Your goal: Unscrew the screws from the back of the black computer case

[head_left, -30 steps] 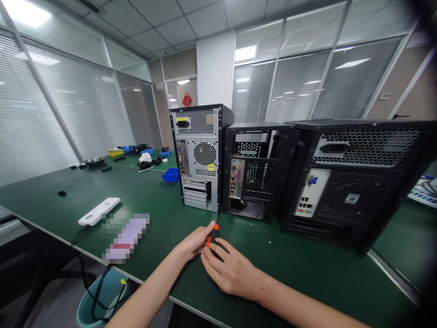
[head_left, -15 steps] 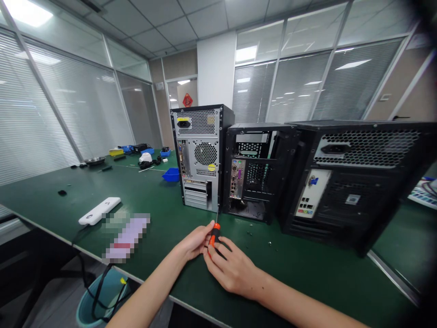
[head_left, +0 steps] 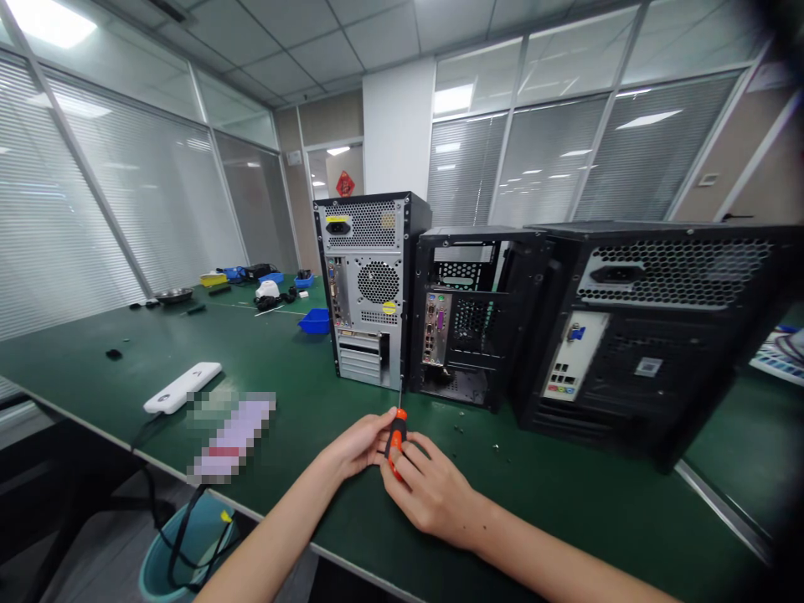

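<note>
A red and black screwdriver (head_left: 398,431) points away from me, its thin shaft reaching the lower right corner of the silver-backed computer case (head_left: 370,285). My left hand (head_left: 364,444) is closed on the front of the handle, thumb near the collar. Around the rear of the same handle are the closed fingers of my right hand (head_left: 430,486). An open black case frame (head_left: 477,327) stands just right of the silver-backed one. Small screws (head_left: 496,447) lie on the green table to the right of my hands.
A larger black case (head_left: 653,335) stands at the right. On the green table (head_left: 276,360) are a white power strip (head_left: 184,388), a blurred purple item (head_left: 235,440) and a blue tray (head_left: 314,321). A teal bin (head_left: 157,553) is below the front edge.
My right hand has shifted slightly on the screwdriver handle, its fingers rearranged, and more of the red rear end shows. My left hand has barely moved.
</note>
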### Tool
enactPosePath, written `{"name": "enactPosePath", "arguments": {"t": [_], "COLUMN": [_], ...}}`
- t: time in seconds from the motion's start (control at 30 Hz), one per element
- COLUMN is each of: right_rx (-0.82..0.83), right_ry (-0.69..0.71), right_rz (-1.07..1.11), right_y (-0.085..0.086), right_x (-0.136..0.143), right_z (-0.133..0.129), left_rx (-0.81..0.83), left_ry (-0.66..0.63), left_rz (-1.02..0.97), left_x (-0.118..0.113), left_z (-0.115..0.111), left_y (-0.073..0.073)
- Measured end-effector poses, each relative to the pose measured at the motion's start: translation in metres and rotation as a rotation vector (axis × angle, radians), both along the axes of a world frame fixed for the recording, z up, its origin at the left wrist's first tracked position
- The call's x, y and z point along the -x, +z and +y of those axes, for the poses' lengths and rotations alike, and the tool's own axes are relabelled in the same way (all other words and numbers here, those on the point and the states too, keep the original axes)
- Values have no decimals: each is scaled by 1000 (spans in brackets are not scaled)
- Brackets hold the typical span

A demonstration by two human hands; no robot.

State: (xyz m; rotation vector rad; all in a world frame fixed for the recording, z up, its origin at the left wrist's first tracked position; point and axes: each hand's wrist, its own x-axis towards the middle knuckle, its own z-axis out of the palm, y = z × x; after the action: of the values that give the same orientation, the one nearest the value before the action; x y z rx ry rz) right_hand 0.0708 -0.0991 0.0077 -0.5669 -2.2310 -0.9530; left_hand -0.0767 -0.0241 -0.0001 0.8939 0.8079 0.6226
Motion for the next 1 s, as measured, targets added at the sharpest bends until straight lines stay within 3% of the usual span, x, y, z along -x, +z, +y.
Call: {"name": "enactPosePath", "arguments": {"t": [0.43,1.0], "right_rx": [18,-4], "right_ry": [-37,-29], "right_rz": [65,57], "right_y": [-2,-2], "right_x": [0,-4], "right_z": [0,6], "left_rx": [86,59], "left_ry": [-36,15], "left_rz": [-133,-124], "left_x": [1,-1], "left_z": [-2,-4], "left_y": [8,8]}}
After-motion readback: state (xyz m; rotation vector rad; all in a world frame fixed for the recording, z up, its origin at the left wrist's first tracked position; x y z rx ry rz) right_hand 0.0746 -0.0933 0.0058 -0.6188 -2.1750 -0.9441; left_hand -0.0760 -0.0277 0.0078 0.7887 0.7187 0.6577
